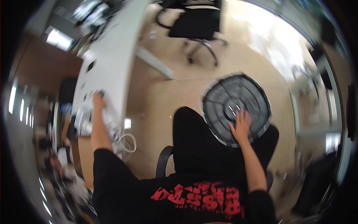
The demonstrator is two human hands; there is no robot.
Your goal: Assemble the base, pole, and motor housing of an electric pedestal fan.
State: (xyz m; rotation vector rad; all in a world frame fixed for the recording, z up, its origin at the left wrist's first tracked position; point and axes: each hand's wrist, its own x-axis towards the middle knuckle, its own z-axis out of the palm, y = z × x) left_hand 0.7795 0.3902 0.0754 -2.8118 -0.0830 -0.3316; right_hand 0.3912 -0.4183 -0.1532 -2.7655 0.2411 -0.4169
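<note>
My left hand (98, 100) is over the white table (123, 52) at the left, blurred, with its fingers drawn together around a small dark object (101, 92) whose kind I cannot make out. Beside that wrist lies a clear, crumpled plastic bag (85, 120). My right hand (241, 123) is spread over a round grey, ribbed object with a dark rim (220, 95). It is in front of my knees, and its middle shows a round hub. Whether the palm presses on it or hovers just above, I cannot tell.
White cable (130, 143) loops off the table's near edge. A black office chair (195, 24) on a wheeled base stands ahead on the tiled floor. Small dark items (90, 66) lie on the table. Someone else (61, 168) is at the far left, blurred.
</note>
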